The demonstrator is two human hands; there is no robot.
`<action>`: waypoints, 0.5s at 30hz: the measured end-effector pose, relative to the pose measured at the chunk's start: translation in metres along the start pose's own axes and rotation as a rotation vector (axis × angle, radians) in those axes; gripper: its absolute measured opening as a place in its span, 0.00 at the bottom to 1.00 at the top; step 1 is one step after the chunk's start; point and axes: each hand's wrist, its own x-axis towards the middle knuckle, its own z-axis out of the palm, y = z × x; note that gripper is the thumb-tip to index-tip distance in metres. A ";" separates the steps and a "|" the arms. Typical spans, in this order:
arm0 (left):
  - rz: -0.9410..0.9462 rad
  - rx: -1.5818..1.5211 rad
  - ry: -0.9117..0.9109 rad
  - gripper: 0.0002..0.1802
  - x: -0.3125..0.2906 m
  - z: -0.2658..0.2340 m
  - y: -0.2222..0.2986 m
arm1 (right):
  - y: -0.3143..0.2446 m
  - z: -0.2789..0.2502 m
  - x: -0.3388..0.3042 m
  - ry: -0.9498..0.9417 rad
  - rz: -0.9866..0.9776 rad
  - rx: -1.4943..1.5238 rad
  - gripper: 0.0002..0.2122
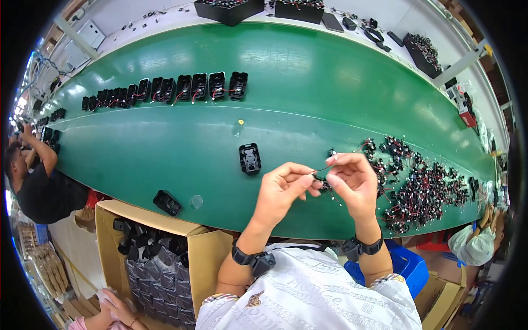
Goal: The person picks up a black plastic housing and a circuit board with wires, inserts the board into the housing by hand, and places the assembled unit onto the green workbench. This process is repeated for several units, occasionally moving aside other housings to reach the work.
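My left hand (pixel 283 190) and my right hand (pixel 353 181) are raised over the green table, close together. A thin dark and reddish wire (pixel 324 169) runs between them, pinched by the fingertips of each hand. Small dark parts with wires (pixel 324 184) show behind and between my fingers; whether they join this wire I cannot tell. Left of my left hand lies an open black plastic housing (pixel 250 158), its moulded inside facing up. A large pile of small black parts with red and black wires (pixel 423 192) spreads to the right of my right hand.
A row of black housings with red wires (pixel 184 88) stands at the far left. Another black housing (pixel 166 203) lies near the front edge, above a cardboard box (pixel 206 264) of black pieces. Black bins (pixel 300 11) line the back. Other people sit at left and right.
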 end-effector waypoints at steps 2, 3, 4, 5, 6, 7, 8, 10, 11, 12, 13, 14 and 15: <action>0.006 -0.109 -0.026 0.13 0.001 -0.001 0.001 | -0.002 -0.003 0.001 -0.017 0.088 0.045 0.12; -0.042 -0.148 -0.030 0.12 0.000 -0.002 0.002 | -0.002 -0.005 0.001 -0.104 0.116 -0.006 0.14; -0.090 -0.187 -0.033 0.12 -0.001 -0.002 0.003 | -0.001 -0.007 0.000 -0.191 0.143 -0.058 0.15; -0.104 -0.180 -0.041 0.12 -0.002 -0.002 0.002 | -0.001 -0.005 -0.001 -0.186 0.113 -0.111 0.16; -0.106 -0.179 -0.042 0.12 -0.002 -0.002 0.001 | -0.005 -0.003 0.000 -0.200 0.064 -0.176 0.13; -0.101 -0.150 -0.056 0.13 -0.003 -0.003 -0.002 | -0.005 -0.004 0.002 -0.234 0.035 -0.191 0.12; -0.095 -0.120 -0.069 0.14 -0.004 -0.004 -0.003 | -0.004 -0.004 0.003 -0.270 0.005 -0.206 0.10; -0.109 -0.148 -0.085 0.12 -0.005 -0.002 -0.001 | -0.004 -0.005 0.003 -0.239 0.026 -0.172 0.09; -0.121 -0.176 -0.097 0.11 -0.005 -0.001 0.000 | -0.005 -0.005 0.002 -0.212 0.047 -0.137 0.08; -0.120 -0.176 -0.096 0.11 -0.007 0.000 0.001 | -0.006 -0.005 0.001 -0.213 0.046 -0.136 0.08; -0.028 -0.160 -0.086 0.08 -0.008 0.002 0.002 | -0.007 -0.004 -0.001 -0.184 0.047 -0.095 0.07; 0.064 -0.143 -0.076 0.08 -0.009 0.003 0.002 | -0.007 -0.004 -0.002 -0.154 0.047 -0.053 0.06; 0.061 -0.143 -0.076 0.08 -0.009 0.001 0.001 | -0.007 -0.004 -0.002 -0.152 0.049 -0.053 0.06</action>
